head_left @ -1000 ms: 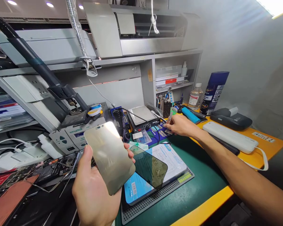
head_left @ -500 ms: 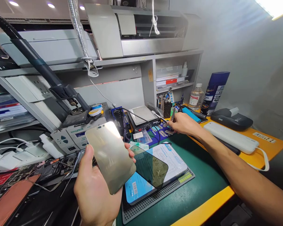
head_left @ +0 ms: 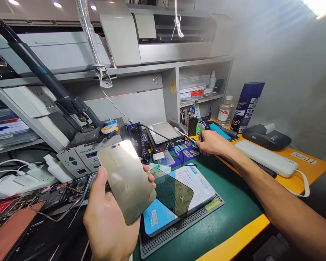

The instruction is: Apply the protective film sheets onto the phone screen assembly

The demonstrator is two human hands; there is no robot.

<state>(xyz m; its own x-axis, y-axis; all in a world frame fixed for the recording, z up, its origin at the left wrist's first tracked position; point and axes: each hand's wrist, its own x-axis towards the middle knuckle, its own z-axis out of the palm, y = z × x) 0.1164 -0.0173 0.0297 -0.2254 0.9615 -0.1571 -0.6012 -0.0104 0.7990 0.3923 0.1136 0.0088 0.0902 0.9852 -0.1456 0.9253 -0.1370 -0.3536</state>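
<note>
My left hand point(head_left: 111, 217) grips a phone-sized panel point(head_left: 127, 181) with a shiny grey-gold face, thumb on one long edge and fingertips on the other. Just right of it, a dark see-through phone-shaped sheet point(head_left: 174, 194) lies across a blue and white box point(head_left: 198, 183). At the far end of the mat my right hand point(head_left: 213, 142) is closed, with a thin metal tool point(head_left: 200, 132) upright at its fingertips. A slender black rod point(head_left: 188, 137) with a white end also reaches those fingers; the exact grip is partly hidden.
Under the box is a perforated grey pad point(head_left: 179, 232) on a green mat point(head_left: 239, 203). A flat heating plate point(head_left: 165, 132) stands behind. To the right are a white power strip point(head_left: 266, 158), a clear bottle point(head_left: 225, 110) and a spray can point(head_left: 247, 107). Phone parts point(head_left: 57, 195) crowd the left.
My right hand has shifted slightly to the right, the thin metal tool moving with it. My left hand and the panel have stayed almost in place.
</note>
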